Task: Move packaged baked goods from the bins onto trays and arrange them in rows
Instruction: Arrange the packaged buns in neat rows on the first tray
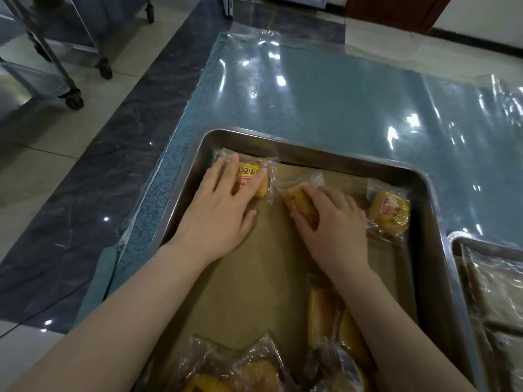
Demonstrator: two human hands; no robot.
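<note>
A steel tray (430, 222) lined with brown paper lies on the table in front of me. My left hand (220, 210) lies flat with straight fingers on a wrapped yellow cake (254, 176) in the tray's far left corner. My right hand (334, 224) curls over a second wrapped cake (297, 198) at the far middle and grips it. A third wrapped cake (392, 212) lies alone at the far right. Several more wrapped pastries (325, 315) are heaped at the tray's near edge, partly under my right forearm.
A second steel tray (458, 241) holding clear-wrapped goods pokes in at the right edge. The table has a shiny blue plastic cover (325, 89). Wheeled metal racks (73, 100) stand on the tiled floor at the far left.
</note>
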